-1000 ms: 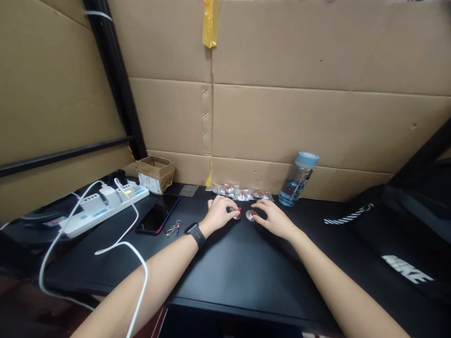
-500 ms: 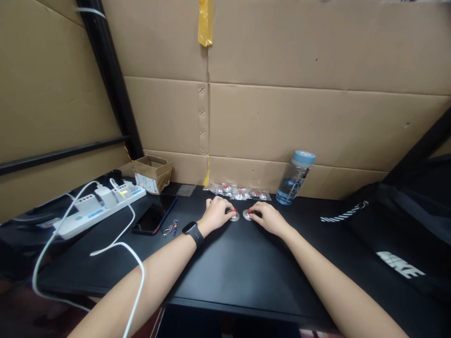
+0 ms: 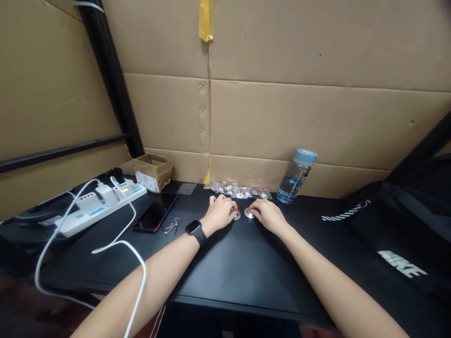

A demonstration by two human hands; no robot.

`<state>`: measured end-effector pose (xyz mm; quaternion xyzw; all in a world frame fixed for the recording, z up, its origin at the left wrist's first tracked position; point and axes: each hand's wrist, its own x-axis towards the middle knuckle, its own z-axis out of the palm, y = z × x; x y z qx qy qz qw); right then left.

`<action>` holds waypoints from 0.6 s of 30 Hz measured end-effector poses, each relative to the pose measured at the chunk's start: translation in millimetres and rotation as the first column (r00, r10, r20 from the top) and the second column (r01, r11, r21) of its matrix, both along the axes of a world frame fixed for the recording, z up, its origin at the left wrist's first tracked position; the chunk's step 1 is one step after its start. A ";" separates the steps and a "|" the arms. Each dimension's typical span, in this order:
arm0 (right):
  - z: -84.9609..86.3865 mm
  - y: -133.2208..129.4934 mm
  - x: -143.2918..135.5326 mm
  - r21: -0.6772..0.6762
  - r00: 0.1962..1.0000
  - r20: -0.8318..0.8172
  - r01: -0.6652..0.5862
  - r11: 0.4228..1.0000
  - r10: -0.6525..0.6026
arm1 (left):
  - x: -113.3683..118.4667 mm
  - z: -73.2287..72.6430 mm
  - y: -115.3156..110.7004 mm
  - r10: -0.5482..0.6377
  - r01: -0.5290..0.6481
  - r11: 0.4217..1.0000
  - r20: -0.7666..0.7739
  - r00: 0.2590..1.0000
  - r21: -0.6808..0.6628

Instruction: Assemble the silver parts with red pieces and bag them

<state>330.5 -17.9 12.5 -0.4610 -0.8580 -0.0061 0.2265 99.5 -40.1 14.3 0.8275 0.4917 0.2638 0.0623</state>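
My left hand (image 3: 221, 212), with a dark smartwatch (image 3: 196, 231) on its wrist, pinches the red knob of a small round silver disc (image 3: 237, 216). Just to the right, my right hand (image 3: 270, 217) has its thumb and fingers closed on the red knob of a second silver disc (image 3: 248, 213). Both discs are at the table surface, side by side with a narrow gap between them. My fingers partly hide the knobs. Behind them, several similar red-and-silver pieces in clear plastic wrappers (image 3: 241, 191) lie in a row along the cardboard wall.
A blue-lidded water bottle (image 3: 291, 180) stands at the back right, near a black bag (image 3: 384, 239). On the left are a power strip (image 3: 84, 217), a phone (image 3: 155, 213), a keyring (image 3: 171, 227) and an open cardboard box (image 3: 160, 173). A white cable (image 3: 136, 291) crosses above my left forearm.
Both hands stay on the same two discs, with only slight finger movement. The whole view has shifted a little.
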 end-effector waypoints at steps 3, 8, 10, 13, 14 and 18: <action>3.4 -3.9 -4.2 -0.016 0.990 -0.130 -0.047 0.999 0.045 | 1.8 1.5 -0.8 -0.003 0.004 1.000 0.033 0.999 -0.016; 8.0 -10.8 -7.9 -0.075 0.948 -0.315 -0.071 0.995 0.044 | 2.9 5.4 -1.1 0.070 -0.063 0.997 0.170 0.983 -0.044; 9.0 -12.4 -7.4 -0.142 0.912 -0.410 -0.068 0.988 0.004 | 2.6 6.9 -0.7 0.093 -0.077 0.993 0.209 0.973 -0.085; 7.2 -12.2 -7.5 -0.241 0.840 -0.540 -0.093 0.966 -0.053 | 2.0 8.2 -0.4 0.087 -0.054 0.989 0.243 0.966 -0.139; 5.4 -11.7 -8.2 -0.257 0.819 -0.570 -0.100 0.961 -0.067 | 2.0 8.2 -0.4 0.079 -0.042 0.988 0.248 0.965 -0.151; -3.6 -10.9 -15.2 -0.304 0.750 -0.650 -0.110 0.946 -0.121 | 3.9 5.5 -1.1 0.036 0.004 0.986 0.233 0.972 -0.169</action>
